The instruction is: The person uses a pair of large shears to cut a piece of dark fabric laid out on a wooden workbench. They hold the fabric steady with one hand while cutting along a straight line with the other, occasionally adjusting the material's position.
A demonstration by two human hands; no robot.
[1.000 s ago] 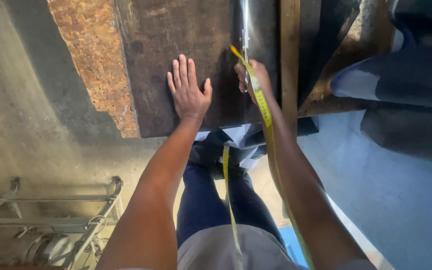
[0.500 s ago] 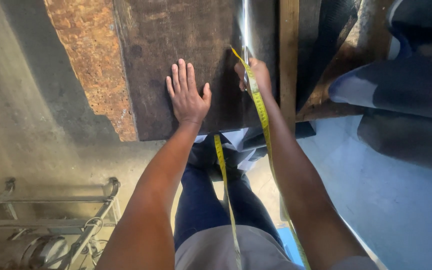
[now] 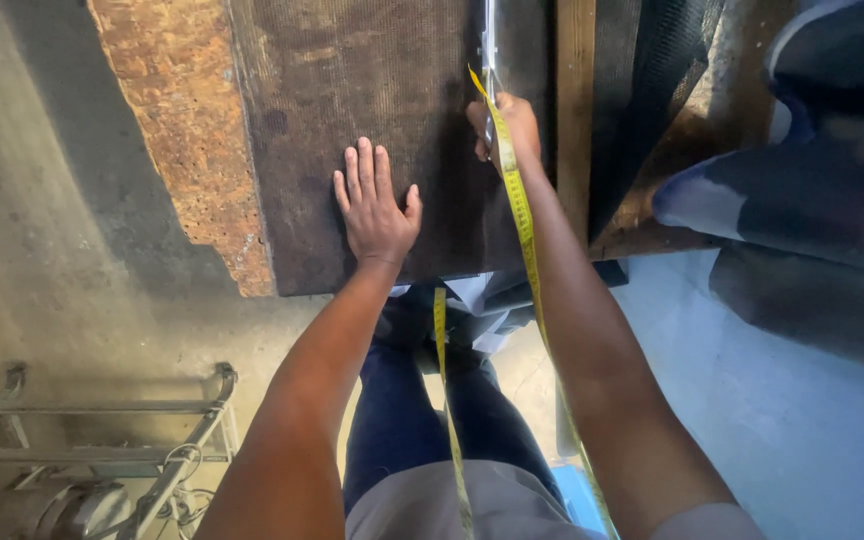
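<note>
My left hand (image 3: pixel 375 205) lies flat, fingers spread, on a dark brown textured sheet (image 3: pixel 352 90) near its front edge. My right hand (image 3: pixel 504 128) is closed around a slim silvery tool (image 3: pixel 489 40) that stands along the sheet's right side, next to a wooden strip (image 3: pixel 574 110). A yellow measuring tape (image 3: pixel 517 215) drapes over my right hand and forearm and hangs down past my legs, with a second strand (image 3: pixel 442 380) between my arms.
A rough orange-brown board (image 3: pixel 177 120) sits left of the dark sheet. A metal frame (image 3: pixel 102 440) stands on the concrete floor at the lower left. Dark folded material (image 3: pixel 802 170) lies at the right above a pale blue floor (image 3: pixel 772 430).
The view has shifted slightly; my hands stay in the same places on the sheet. The hanging strand of tape between my arms has swung a little.
</note>
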